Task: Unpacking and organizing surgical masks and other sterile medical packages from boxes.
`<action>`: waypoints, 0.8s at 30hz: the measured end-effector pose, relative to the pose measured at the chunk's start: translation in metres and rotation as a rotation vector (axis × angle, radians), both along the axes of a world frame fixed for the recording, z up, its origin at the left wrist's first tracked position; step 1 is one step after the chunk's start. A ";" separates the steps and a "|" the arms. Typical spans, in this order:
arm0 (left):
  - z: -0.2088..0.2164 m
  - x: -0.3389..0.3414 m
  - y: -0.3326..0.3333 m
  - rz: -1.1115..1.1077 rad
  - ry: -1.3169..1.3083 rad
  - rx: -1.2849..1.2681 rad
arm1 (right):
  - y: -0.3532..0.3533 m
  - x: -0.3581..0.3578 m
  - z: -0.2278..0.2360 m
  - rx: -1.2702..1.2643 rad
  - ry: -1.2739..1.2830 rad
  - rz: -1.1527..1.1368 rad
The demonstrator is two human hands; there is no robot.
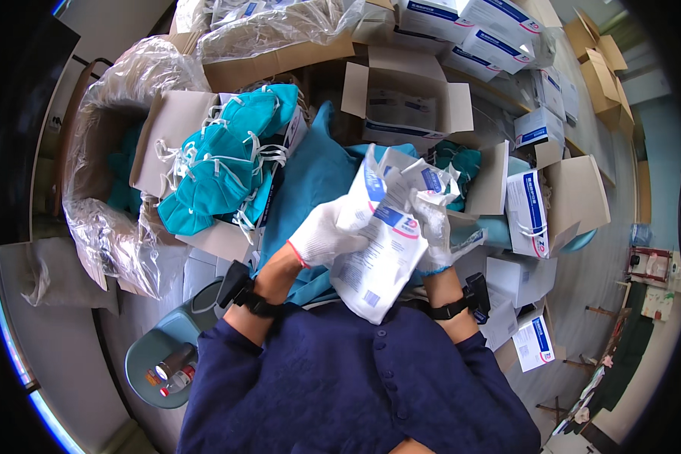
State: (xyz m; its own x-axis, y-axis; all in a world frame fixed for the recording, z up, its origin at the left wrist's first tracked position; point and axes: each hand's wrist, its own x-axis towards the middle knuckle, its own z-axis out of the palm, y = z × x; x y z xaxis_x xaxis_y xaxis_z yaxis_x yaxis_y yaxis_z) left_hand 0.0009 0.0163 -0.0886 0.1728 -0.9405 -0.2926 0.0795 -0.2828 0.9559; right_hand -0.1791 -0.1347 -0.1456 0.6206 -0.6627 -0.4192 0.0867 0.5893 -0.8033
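Note:
In front of my chest I hold several white and blue printed plastic pouches point(382, 261). My left hand point(321, 234), in a white knit glove with a red cuff, is closed on their left side. My right hand point(433, 238), gloved in white with a blue cuff, grips the bunch from the right, its fingers partly hidden by the film. Left of them, teal face masks point(219, 166) with white straps are heaped on an open carton point(175, 121). More teal masks point(458, 166) lie beside my right hand. Teal cloth point(299, 197) covers my lap.
A plastic-lined box point(98, 197) stands at the far left. An open carton point(408, 64) sits ahead, with stacked white and blue boxes point(492, 41) behind. To the right are an open mask box point(533, 212) and more cartons. A blue-grey stool point(147, 356) carries bottles point(178, 371).

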 end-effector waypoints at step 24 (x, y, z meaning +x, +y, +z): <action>-0.021 0.011 -0.033 0.379 0.601 -0.134 | 0.003 0.049 0.065 -1.702 0.382 0.213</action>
